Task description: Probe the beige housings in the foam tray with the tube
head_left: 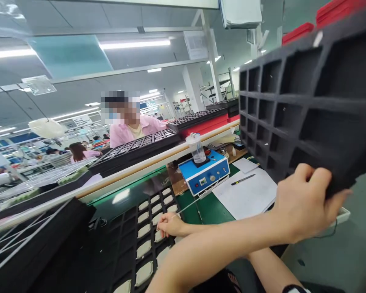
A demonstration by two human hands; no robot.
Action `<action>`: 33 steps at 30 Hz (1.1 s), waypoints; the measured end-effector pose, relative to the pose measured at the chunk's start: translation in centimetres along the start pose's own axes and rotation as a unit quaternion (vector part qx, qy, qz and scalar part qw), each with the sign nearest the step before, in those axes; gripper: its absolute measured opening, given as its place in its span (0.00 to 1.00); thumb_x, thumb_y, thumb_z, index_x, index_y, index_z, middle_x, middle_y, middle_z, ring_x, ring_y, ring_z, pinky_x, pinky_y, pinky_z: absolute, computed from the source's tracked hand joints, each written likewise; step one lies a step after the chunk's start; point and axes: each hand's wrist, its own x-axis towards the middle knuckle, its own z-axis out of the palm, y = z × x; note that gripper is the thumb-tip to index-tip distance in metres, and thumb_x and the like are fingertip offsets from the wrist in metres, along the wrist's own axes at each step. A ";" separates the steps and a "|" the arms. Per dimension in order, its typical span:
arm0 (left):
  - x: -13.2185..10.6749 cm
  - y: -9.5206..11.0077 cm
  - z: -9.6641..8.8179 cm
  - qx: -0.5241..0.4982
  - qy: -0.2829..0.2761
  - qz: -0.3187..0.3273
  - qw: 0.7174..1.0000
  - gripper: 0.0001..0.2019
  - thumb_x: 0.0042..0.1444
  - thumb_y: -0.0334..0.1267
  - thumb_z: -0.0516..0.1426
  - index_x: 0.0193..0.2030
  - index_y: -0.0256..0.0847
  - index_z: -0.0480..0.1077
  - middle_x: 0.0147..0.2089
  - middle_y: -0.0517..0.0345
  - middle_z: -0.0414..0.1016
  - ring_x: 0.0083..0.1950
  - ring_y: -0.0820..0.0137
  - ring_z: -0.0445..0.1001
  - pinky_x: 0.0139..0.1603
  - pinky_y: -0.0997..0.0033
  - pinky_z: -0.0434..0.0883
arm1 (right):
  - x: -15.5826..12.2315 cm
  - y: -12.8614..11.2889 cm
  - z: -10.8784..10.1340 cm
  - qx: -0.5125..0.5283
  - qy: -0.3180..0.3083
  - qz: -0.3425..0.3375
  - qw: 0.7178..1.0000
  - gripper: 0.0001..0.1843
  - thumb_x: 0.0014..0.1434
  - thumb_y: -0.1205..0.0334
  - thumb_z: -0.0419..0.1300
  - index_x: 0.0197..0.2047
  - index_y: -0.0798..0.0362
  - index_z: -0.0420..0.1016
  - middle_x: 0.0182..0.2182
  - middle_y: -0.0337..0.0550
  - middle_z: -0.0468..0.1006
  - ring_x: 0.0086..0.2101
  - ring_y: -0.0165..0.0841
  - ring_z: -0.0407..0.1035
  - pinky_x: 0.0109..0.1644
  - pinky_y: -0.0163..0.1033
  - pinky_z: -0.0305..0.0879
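My arms are crossed. My left hand, reaching over to the right, grips the lower edge of a black foam tray. This tray is raised and tilted on its side, and the pockets facing me look bare. My right hand passes under the left forearm and is closed in a pinch over another black tray on the bench. A thin pen-like tool runs from its fingers toward the blue machine; its tip is hidden. Rows of beige flat parts lie in that tray's right-hand pockets.
A blue control box with a clear jar stands behind. Right of it lie white paper and a pen. Black trays are stacked at left. A co-worker sits beyond the rail.
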 end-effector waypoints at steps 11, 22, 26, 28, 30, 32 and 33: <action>-2.7 -8.1 12.1 0.034 -0.064 -0.086 0.994 0.13 0.59 0.50 0.51 0.38 0.41 0.64 0.39 0.54 0.68 0.35 0.66 0.73 0.30 0.69 0.69 | 0.6 1.0 0.2 0.051 -0.031 0.004 0.998 0.03 0.46 0.70 0.53 0.24 0.53 0.65 0.14 0.30 0.66 0.14 0.22 0.57 0.17 0.26 0.56; 0.6 -10.9 14.8 -0.004 -0.089 -0.116 0.989 0.14 0.58 0.49 0.53 0.42 0.41 0.65 0.41 0.51 0.68 0.40 0.60 0.74 0.33 0.64 0.70 | 0.9 1.3 -0.1 0.020 -0.033 0.010 0.999 0.03 0.43 0.67 0.54 0.24 0.51 0.67 0.14 0.28 0.67 0.18 0.24 0.62 0.20 0.26 0.57; 0.9 -10.6 15.3 -0.039 -0.105 -0.151 0.982 0.14 0.57 0.48 0.53 0.44 0.42 0.63 0.44 0.49 0.68 0.42 0.59 0.73 0.37 0.61 0.71 | 0.6 0.9 -0.4 0.002 -0.032 0.015 0.999 0.03 0.43 0.67 0.55 0.24 0.51 0.68 0.14 0.28 0.67 0.19 0.24 0.63 0.21 0.26 0.58; 0.9 -10.4 15.0 -0.044 -0.103 -0.169 0.979 0.16 0.56 0.47 0.55 0.46 0.42 0.62 0.46 0.48 0.68 0.43 0.57 0.73 0.37 0.59 0.71 | 0.5 0.8 -0.4 0.001 -0.032 0.013 0.999 0.03 0.44 0.68 0.55 0.24 0.51 0.68 0.14 0.28 0.67 0.20 0.24 0.63 0.22 0.26 0.58; 1.0 -9.9 13.7 -0.046 -0.083 -0.177 0.980 0.20 0.53 0.48 0.57 0.48 0.41 0.60 0.47 0.47 0.67 0.46 0.56 0.72 0.38 0.58 0.72 | 0.5 0.9 -0.3 0.000 -0.031 0.012 0.999 0.03 0.46 0.69 0.56 0.25 0.52 0.69 0.15 0.29 0.67 0.20 0.25 0.64 0.22 0.26 0.58; 1.1 -9.0 11.1 -0.056 -0.052 -0.175 0.982 0.22 0.53 0.47 0.57 0.50 0.40 0.59 0.49 0.46 0.67 0.48 0.56 0.71 0.42 0.57 0.72 | 0.5 0.9 -0.3 -0.005 -0.028 0.017 0.999 0.04 0.49 0.70 0.57 0.26 0.53 0.69 0.15 0.30 0.67 0.20 0.24 0.64 0.22 0.27 0.58; 1.1 -8.3 9.2 -0.066 -0.042 -0.171 0.982 0.21 0.53 0.46 0.56 0.50 0.40 0.59 0.49 0.47 0.67 0.49 0.57 0.70 0.44 0.58 0.72 | 0.5 0.9 -0.4 -0.008 -0.027 0.021 0.999 0.04 0.51 0.69 0.57 0.27 0.54 0.70 0.16 0.31 0.68 0.20 0.24 0.64 0.23 0.27 0.58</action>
